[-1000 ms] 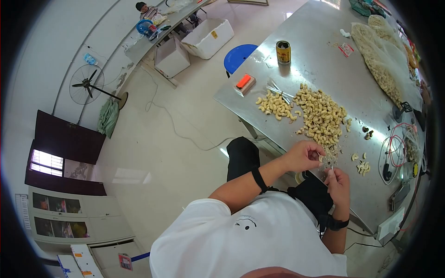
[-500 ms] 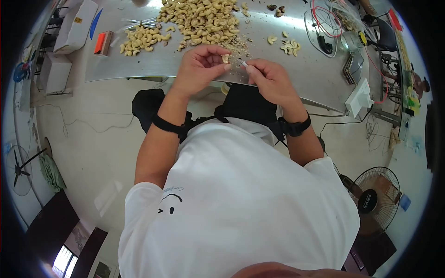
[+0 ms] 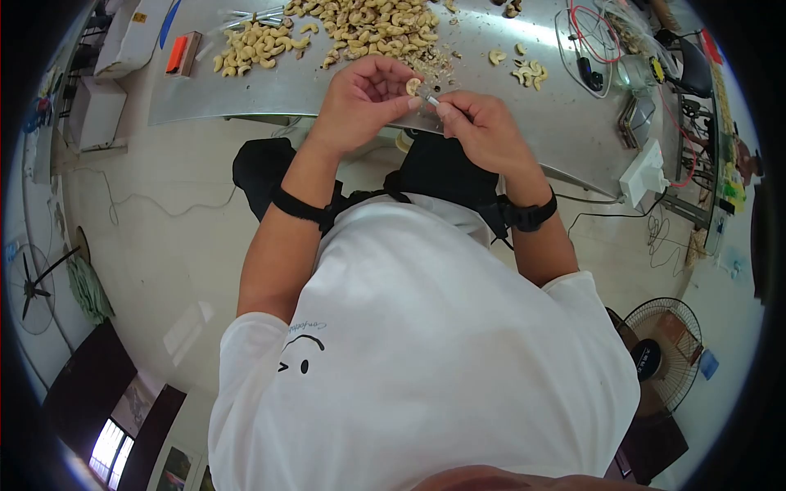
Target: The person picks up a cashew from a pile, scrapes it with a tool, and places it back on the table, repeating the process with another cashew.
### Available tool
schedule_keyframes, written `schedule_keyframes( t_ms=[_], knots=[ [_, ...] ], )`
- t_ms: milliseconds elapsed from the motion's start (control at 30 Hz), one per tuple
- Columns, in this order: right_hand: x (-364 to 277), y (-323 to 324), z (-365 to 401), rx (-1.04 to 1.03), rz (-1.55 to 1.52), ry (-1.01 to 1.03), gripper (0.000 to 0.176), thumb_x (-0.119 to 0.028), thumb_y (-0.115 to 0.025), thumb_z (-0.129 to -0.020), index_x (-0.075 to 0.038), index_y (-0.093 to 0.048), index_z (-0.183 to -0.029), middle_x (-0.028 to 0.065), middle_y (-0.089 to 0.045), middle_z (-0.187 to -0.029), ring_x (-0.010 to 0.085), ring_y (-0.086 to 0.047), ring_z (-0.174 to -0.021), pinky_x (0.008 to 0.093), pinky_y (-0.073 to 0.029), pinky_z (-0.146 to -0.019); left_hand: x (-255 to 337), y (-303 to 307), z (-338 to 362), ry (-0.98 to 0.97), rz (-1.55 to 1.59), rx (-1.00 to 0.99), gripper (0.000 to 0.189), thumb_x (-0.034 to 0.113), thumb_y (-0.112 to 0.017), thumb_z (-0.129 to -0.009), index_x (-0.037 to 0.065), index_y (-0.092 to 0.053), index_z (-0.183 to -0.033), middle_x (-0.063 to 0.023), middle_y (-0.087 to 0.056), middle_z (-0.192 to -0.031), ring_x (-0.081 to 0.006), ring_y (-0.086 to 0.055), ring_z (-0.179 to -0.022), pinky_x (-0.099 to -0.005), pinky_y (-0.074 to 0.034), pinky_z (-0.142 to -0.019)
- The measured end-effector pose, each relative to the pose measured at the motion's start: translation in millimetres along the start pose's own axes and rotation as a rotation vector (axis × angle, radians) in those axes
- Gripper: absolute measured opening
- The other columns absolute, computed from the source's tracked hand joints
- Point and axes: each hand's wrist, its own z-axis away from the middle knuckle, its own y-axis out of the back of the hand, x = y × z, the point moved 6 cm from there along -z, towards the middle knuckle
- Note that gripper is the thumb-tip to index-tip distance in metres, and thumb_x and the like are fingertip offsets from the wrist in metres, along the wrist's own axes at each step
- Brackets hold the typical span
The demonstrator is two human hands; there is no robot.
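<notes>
My left hand [image 3: 367, 105] is closed, pinching a cashew [image 3: 413, 86] between thumb and fingertips above the table's near edge. From the right, my right hand [image 3: 485, 131] grips a small, thin tool with a pale handle [image 3: 431, 100]. Its narrow tip points at the cashew; whether it touches is too small to tell. Beyond my hands lies a large pile of cashews [image 3: 372, 33], with crumbs and shavings [image 3: 432, 62] at its near right side. A smaller cashew pile [image 3: 252, 47] sits to the left, and several pale cashews [image 3: 530, 74] lie to the right.
On the metal table [image 3: 270, 100] an orange-and-brown block [image 3: 182, 54] stands at the left. Coiled red and black cables [image 3: 591, 65], a glass jar [image 3: 632, 72] and a white power strip [image 3: 643, 173] are at the right. A fan [image 3: 655, 356] stands behind on the right.
The cashew and the tool tip have come closer together, with the cashew raised slightly. The view has shifted a little, so the table sits higher in the picture.
</notes>
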Motion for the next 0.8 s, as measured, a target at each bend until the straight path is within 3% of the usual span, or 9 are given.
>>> schedule_keyframes(
  t_ms=[167,800],
  knots=[
    [3.1,-3.5,-0.6,-0.02,-0.017,-0.025,0.021,-0.017,-0.059,-0.099,0.001,-0.07,-0.096,0.0043,-0.06,-0.066,0.0119,-0.057,-0.062,0.0312,-0.046,-0.059,-2.0,-0.2,-1.8,-0.023,0.095,-0.006,0.031,-0.01,-0.074,-0.084,0.005,-0.058,-0.106,-0.0101,-0.072,-0.114,-0.0068,-0.064,-0.091,-0.0232,-0.056,-0.08],
    [2.7,-2.9,-2.4,-0.048,-0.036,-0.025,0.025,-0.018,-0.057,-0.101,0.001,-0.07,-0.094,0.0028,-0.061,-0.067,0.0106,-0.059,-0.063,0.0292,-0.048,-0.06,-4.2,2.0,-3.7,-0.009,-0.004,0.037,0.031,-0.008,-0.078,-0.082,0.005,-0.058,-0.101,-0.0112,-0.072,-0.112,-0.0066,-0.065,-0.087,-0.0224,-0.057,-0.077]
  ],
)
